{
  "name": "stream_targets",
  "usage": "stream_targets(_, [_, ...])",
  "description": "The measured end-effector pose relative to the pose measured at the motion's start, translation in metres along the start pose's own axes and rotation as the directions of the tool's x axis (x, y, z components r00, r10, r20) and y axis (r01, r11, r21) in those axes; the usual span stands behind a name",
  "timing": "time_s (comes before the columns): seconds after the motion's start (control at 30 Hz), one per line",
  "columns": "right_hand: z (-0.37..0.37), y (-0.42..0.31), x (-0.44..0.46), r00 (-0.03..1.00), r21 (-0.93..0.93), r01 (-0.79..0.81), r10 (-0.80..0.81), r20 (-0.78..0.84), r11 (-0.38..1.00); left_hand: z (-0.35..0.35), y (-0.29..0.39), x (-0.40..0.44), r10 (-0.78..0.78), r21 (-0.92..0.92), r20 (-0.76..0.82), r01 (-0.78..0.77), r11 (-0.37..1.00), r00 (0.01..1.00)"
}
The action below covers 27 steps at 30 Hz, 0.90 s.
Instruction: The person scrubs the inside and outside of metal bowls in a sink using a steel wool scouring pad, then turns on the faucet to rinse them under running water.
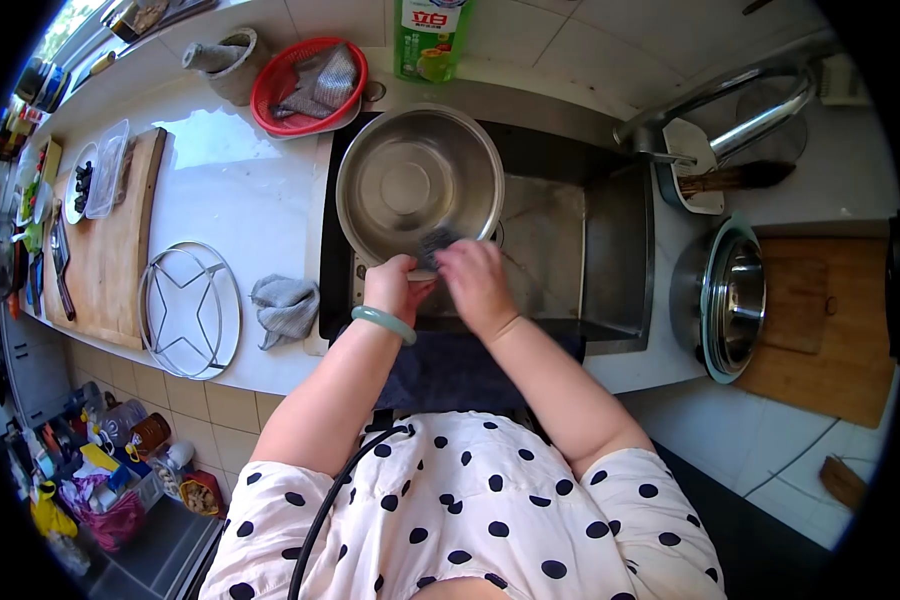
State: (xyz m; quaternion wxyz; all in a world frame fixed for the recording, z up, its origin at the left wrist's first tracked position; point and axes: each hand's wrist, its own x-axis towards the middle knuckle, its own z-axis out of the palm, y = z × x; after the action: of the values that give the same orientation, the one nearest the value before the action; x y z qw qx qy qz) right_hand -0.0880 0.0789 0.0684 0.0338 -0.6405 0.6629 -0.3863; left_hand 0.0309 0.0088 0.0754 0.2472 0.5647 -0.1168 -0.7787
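Left grip (395, 287) holds one steel basin (410, 185); right grip (478, 285), one grey scrubber (436, 243).

In front of you runs a pale, glossy surface (205, 195) with a dark-walled sink (545, 245) set into it. On your left lie a wooden cutting board (120, 265), a round wire rack (206, 312) with a star pattern, and a crumpled grey cloth (286, 310) near the sink's edge. Behind these sit a stone mortar (238, 80) and a red basket (267, 95). To your right, nested bowls (738, 300) rest beside the sink.
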Motion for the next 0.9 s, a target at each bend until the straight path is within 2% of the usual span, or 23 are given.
stream_targets(0.07, [-0.014,0.032,0.010,0.998,-0.162,-0.056,0.049,-0.046,0.985,0.004,0.004,-0.014,0.072,0.102,0.001,-0.072,0.992,0.997])
stream_targets(0.1, [-0.024,0.040,0.020,0.984,-0.176,-0.178,0.172,-0.050,0.968,0.005,0.004,-0.020,0.109,0.148,0.006,-0.108,0.983,0.994])
stream_targets(0.13, [-0.030,0.045,0.030,0.981,-0.187,-0.190,0.179,-0.072,0.964,0.003,-0.001,-0.019,0.096,0.144,0.077,-0.106,0.984,0.992])
stream_targets(0.17, [-0.033,0.048,0.035,0.978,-0.196,-0.202,0.187,-0.096,0.959,0.003,-0.005,-0.020,0.078,0.126,0.070,-0.086,0.988,0.995])
stream_targets(0.27, [-0.024,0.053,0.031,0.926,-0.128,-0.304,0.261,-0.273,0.944,0.009,-0.006,-0.019,0.081,0.067,0.049,-0.084,0.994,0.995])
stream_targets(0.33, [-0.012,0.035,0.008,0.940,-0.059,-0.278,0.260,-0.220,0.959,0.010,-0.008,-0.011,0.131,0.022,0.028,-0.132,0.991,0.991])
stream_targets(0.4, [-0.010,0.024,-0.001,0.944,-0.008,-0.289,0.284,-0.170,0.957,0.013,-0.003,-0.013,0.085,0.049,0.035,-0.086,0.995,0.996])
stream_targets(0.43, [-0.011,0.032,0.003,0.937,-0.040,-0.296,0.282,-0.206,0.955,0.012,0.000,-0.016,0.060,0.069,0.036,-0.062,0.996,0.998])
stream_targets(0.53, [-0.028,0.072,0.026,0.909,-0.138,-0.334,0.279,-0.310,0.932,0.002,0.006,-0.019,0.022,0.368,0.117,-0.064,0.928,0.993])
stream_targets(0.63, [-0.054,0.077,0.048,0.757,0.232,-0.613,0.645,-0.102,0.755,-0.003,0.031,-0.018,-0.203,0.468,0.177,0.099,0.878,0.963])
stream_targets(0.67, [-0.058,0.079,0.047,0.759,0.137,-0.634,0.647,-0.080,0.761,-0.007,0.038,-0.009,-0.193,0.572,0.173,0.062,0.818,0.966])
stream_targets(0.77, [-0.055,0.100,0.034,0.630,0.313,-0.766,0.753,0.189,0.562,0.006,0.071,-0.020,-0.101,0.713,0.234,-0.100,0.694,0.967])
stream_targets(0.8, [-0.064,0.071,0.043,0.534,0.427,-0.803,0.820,0.205,0.416,0.007,0.076,-0.015,-0.030,0.715,0.236,-0.153,0.682,0.971])
stream_targets(0.83, [-0.064,0.062,0.043,0.518,0.485,-0.789,0.833,0.195,0.377,0.008,0.081,-0.013,0.042,0.717,0.238,-0.205,0.667,0.970])
stream_targets(0.9, [-0.062,0.050,0.042,0.483,0.598,-0.745,0.857,0.177,0.296,0.012,0.082,-0.016,0.153,0.633,0.221,-0.261,0.729,0.963])
